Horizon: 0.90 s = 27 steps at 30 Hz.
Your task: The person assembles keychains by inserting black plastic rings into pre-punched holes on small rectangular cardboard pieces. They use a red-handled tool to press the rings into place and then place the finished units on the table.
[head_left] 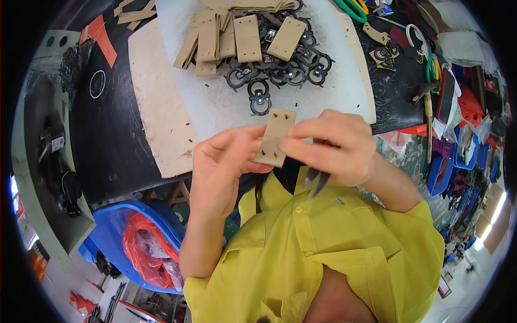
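In front of my chest I hold a tan strip (279, 128) with several punched holes, which looks like leather or fabric. My left hand (226, 156) pinches its left side between thumb and fingers. The fingers of my right hand (334, 145) press on its right edge. A pointed dark metal tool (319, 180), perhaps snips, pokes out below my right palm; its handle is mostly hidden. Just beyond the strip, a black double-ring plastic part (260, 98) lies on the white sheet (215, 102).
Farther back, tan strips (247, 37) are heaped with more black ring parts (293, 72). A beige board (156, 97) lies on the black table (107, 134). At right lie a hammer (427, 91) and a finished-looking strap piece (384, 55). A blue tub (102, 231) stands low at left.
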Available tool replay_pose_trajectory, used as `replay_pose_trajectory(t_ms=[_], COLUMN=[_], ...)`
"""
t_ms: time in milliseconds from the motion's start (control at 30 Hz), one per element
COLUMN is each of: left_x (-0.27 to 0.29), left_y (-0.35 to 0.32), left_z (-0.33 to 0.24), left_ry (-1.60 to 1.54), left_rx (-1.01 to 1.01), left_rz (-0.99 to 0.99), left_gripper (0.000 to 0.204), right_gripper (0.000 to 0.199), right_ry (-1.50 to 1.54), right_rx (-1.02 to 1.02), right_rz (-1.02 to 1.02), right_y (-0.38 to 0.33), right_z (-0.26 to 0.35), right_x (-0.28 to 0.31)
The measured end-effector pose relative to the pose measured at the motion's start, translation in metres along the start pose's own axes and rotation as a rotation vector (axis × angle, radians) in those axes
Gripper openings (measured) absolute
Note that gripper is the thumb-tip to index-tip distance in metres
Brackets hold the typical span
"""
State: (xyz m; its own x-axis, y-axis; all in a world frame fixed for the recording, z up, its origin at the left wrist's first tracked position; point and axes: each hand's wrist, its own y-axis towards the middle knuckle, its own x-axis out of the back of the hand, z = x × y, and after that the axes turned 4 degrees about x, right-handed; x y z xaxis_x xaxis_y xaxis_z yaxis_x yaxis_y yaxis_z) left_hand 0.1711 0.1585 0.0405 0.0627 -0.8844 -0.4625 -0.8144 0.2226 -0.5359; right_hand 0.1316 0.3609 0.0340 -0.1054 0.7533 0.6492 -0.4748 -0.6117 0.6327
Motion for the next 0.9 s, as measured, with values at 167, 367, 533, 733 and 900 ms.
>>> replay_pose_trajectory(t_ms=[167,367,533,733,900], left_x=[-0.002,-0.013,-0.009,-0.006,-0.009], left_y=[0.000,0.001,0.000,-0.002,-0.004], left_z=[0.000,0.000,-0.001,-0.005,-0.007], left_ry=[0.241,0.115,0.178,0.191,0.189], left_rx=[-0.085,-0.057,-0.074,-0.065,-0.044], left_rz=[-0.148,-0.076,-0.120,-0.153,-0.113], left_gripper=[0.027,0.019,0.016,0.012,0.011], right_gripper=[0.028,0.011,0.013,0.021,0.024], right_ry=[0.229,0.622,0.399,-0.037,-0.070], right_rx=[-0.377,-0.981,-0.814,-0.270,-0.127], right_rz=[-0.109,-0.056,0.001,0.125,0.157], right_y=[0.001,0.015,0.017,0.013,0.012], right_z=[0.010,0.016,0.012,0.009,0.002], right_x=[-0.002,0.002,0.007,0.024,0.027])
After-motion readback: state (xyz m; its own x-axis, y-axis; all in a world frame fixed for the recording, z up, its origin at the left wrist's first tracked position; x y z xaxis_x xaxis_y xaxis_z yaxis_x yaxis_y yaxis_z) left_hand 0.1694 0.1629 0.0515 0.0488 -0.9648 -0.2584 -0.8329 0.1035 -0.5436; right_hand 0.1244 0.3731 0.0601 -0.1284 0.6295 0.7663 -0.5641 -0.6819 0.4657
